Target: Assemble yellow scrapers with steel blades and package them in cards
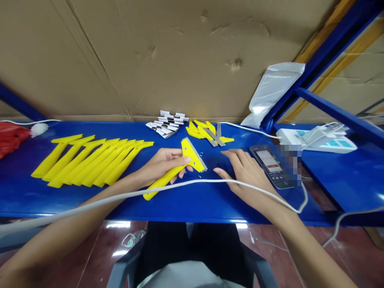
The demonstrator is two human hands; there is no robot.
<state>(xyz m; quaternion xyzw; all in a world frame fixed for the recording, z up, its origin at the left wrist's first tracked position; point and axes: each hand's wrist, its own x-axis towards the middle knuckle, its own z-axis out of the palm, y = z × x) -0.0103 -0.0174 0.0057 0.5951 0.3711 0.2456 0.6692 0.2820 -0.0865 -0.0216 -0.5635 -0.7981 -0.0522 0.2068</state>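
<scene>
My left hand [168,162] is closed around a yellow scraper [190,155], its thumb pressing near the head. A metal blade runs along the head's edge, and the handle slants down to the left. Fingers apart and with nothing in them, my right hand [247,170] rests low over the blue shelf, right of the scraper. Between the hands lie several tiny screws [200,176]. Behind them is a pile of yellow plastic pieces [195,131] with metal blades [213,138]. To the left, several yellow scraper handles [99,162] lie in an overlapping row.
White folded cards [168,123] sit at the back of the blue shelf [168,210]. A phone [271,166] lies beside my right hand, near a white power strip [318,140]. A white cable [192,182] crosses in front of both arms. Red plastic [12,138] lies far left.
</scene>
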